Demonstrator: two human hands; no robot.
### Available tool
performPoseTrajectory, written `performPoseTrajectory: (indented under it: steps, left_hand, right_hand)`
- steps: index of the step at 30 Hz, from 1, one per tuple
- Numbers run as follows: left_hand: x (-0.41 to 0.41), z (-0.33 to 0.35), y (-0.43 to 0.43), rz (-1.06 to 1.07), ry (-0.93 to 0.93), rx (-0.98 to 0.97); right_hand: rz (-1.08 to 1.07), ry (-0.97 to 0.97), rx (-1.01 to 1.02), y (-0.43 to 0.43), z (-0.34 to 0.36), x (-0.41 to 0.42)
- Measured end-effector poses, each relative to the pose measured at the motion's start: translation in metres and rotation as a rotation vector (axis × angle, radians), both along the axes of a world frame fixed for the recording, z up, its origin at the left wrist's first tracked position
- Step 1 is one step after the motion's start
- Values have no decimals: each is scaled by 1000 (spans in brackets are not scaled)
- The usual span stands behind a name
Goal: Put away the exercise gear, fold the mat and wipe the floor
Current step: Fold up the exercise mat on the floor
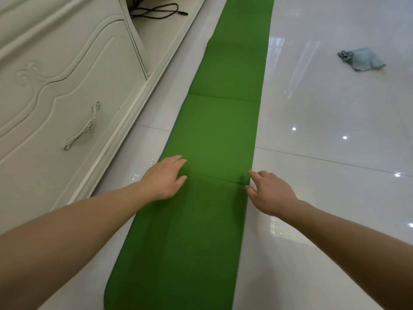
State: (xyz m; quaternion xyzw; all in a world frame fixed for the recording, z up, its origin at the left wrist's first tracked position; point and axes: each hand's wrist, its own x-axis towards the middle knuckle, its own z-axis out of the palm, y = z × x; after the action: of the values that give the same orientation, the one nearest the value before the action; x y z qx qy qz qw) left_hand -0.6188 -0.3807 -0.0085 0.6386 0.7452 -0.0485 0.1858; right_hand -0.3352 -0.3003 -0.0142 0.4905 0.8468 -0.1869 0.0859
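Green mat (214,121) lies flat lengthwise on glossy floor w/ cross creases; blue-grey cloth (363,59) crumpled well right

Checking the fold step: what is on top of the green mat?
The left hand rests flat on the mat; the right hand touches its edge; the floor beneath is hidden.

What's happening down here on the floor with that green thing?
A person is working on a long green mat on the glossy tiled floor beside a white cabinet. The left hand lies flat on its left side and the right hand touches its right edge, both near a crease. It lies stretched out, not yet folded up. A blue-grey cloth lies apart, untouched.
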Motion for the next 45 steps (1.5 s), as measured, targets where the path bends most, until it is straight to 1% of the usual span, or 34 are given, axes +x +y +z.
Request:
performPoseTrajectory:
  steps: [3, 9, 13, 17, 20, 25, 34, 41, 45]
  left_hand:
    - [-9, -11, 0, 13, 8, -38]
    - [-21, -26, 1, 170, 0, -141]
    - [-23, -30, 2, 285, -37, -156]
    - [-27, -36, 4, 350, -98, -141]
    - [-28, -38, 3, 392, -118, -141]
    - [-29, -39, 4, 404, -126, -130]
    - [-26, -23, 4, 404, -129, -100]
    - [1, -8, 5, 357, -230, -55]
    - [20, 1, 8, 349, -356, -25]
  right_hand:
    - [-8, 5, -14, 3, -5, -1]
    - [-23, 13, -56, 6, -21, -2]
    - [-13, 38, -82, 6, -27, -7]
    - [-45, 64, -94, 3, -35, -12]
    - [-73, 86, -142, -2, -38, -16]
    - [-117, 123, -178, -5, -36, -18]
    - [-190, 187, -147, -6, -23, -16]
    - [-254, 222, -140, 2, -6, 16]
    - [-293, 231, -143, 7, 3, 42]
